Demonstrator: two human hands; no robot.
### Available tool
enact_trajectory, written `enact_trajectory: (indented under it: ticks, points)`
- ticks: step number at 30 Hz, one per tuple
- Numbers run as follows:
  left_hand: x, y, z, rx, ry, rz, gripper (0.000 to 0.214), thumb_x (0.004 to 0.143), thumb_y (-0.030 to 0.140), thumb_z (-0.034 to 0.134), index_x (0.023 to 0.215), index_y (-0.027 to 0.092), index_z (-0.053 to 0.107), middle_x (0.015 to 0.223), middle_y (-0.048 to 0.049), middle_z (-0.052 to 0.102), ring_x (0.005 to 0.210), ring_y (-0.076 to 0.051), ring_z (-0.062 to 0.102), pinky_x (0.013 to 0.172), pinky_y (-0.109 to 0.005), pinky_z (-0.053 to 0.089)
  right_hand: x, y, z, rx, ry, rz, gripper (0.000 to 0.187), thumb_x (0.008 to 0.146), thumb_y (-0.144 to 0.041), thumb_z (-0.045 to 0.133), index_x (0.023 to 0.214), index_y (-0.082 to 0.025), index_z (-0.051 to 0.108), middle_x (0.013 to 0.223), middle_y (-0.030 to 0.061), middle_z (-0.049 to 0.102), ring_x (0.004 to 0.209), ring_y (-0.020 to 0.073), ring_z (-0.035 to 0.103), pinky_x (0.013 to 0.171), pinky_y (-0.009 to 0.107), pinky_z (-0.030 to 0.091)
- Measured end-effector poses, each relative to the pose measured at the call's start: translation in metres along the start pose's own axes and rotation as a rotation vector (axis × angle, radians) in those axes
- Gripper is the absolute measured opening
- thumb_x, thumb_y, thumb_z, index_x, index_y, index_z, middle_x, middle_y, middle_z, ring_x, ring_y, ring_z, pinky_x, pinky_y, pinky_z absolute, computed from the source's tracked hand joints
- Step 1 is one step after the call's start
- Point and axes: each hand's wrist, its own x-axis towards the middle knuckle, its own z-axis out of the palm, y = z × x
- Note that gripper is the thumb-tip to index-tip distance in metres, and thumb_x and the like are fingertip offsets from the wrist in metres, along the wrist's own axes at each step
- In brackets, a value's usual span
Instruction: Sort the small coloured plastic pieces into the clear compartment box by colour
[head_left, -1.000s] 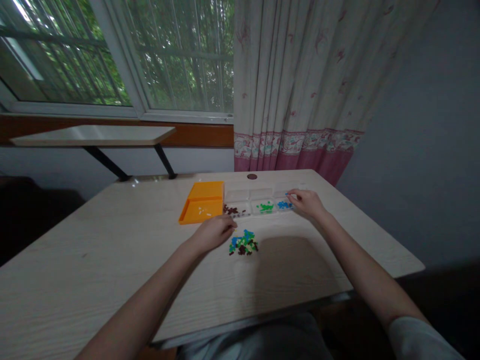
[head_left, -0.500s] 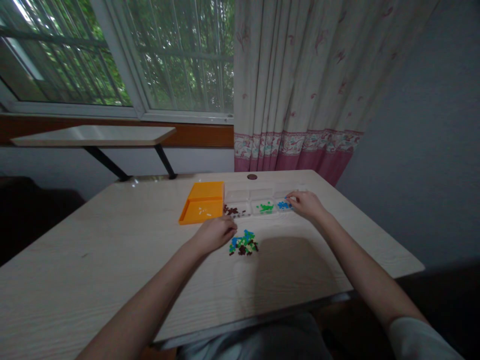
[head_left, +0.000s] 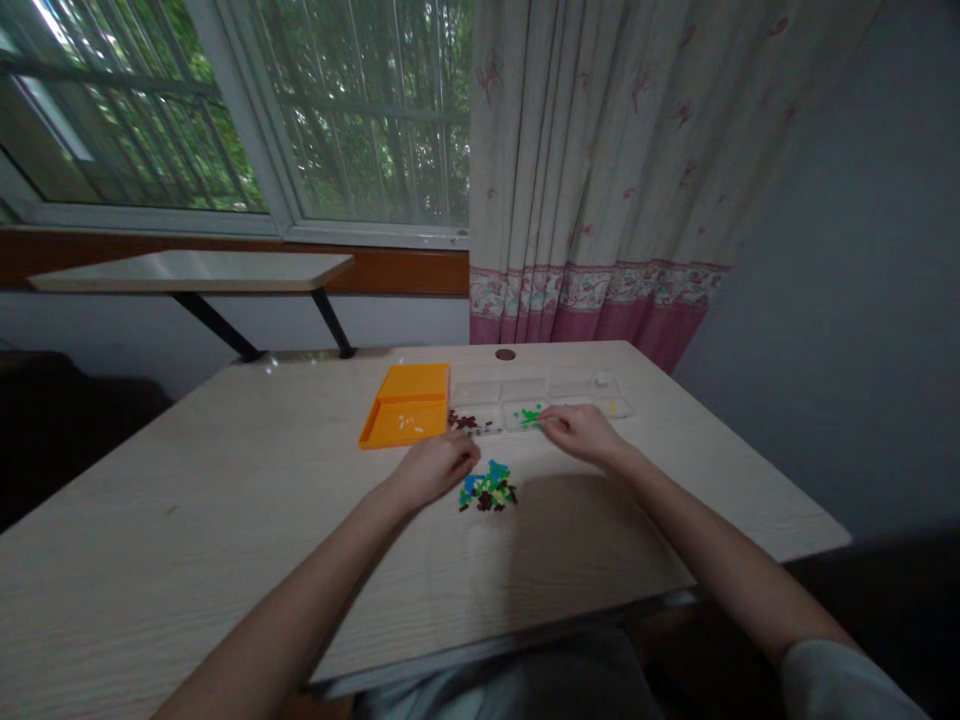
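A heap of small blue, green, brown and pale plastic pieces (head_left: 489,486) lies on the table. Just left of it rests my left hand (head_left: 437,466), its fingers curled; whatever may be under them is hidden. My right hand (head_left: 581,432) hovers over the clear compartment box (head_left: 517,392), thumb and fingers pinched beside the green pieces (head_left: 529,414). Anything in that pinch is too small to make out. Brown pieces (head_left: 463,420) sit in the box's left compartment. The blue pieces' compartment is mostly covered by my right hand.
An open orange case (head_left: 409,383) with a few whitish pieces (head_left: 409,423) stands left of the clear box. Behind are a raised shelf (head_left: 195,270), a window and a long curtain (head_left: 585,200). A round brown disc (head_left: 505,355) is set near the table's back edge.
My right hand has moved left and slightly nearer, from the blue pieces' compartment to beside the green ones. A blue piece at its fingertips no longer shows. My left hand stays nearly still.
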Motion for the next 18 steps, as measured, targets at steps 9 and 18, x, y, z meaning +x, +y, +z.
enact_trajectory:
  ticks: [9,18]
  points:
    - [0.007,0.017,0.008,-0.352,0.206,-0.021,0.018,0.081,0.029,0.051,0.083,0.017,0.063,0.077,-0.0029,0.059,0.071,-0.012,0.053,0.064,-0.021,0.040,-0.004,-0.052,0.028,0.147,0.036,-0.154,0.020,0.078,-0.031,0.050,0.086,-0.024,0.067,0.064,-0.0018,0.066,0.054,0.0085,0.056,0.052,0.018,0.035]
    - [0.008,0.026,0.007,-0.344,0.230,0.010,0.018,0.080,0.030,0.052,0.078,0.015,0.062,0.072,-0.0027,0.058,0.070,-0.012,0.052,0.063,-0.022,0.039,-0.007,-0.058,0.027,0.164,0.074,-0.154,0.019,0.077,-0.033,0.052,0.082,-0.025,0.068,0.058,-0.0036,0.064,0.048,0.0064,0.052,0.048,0.016,0.033]
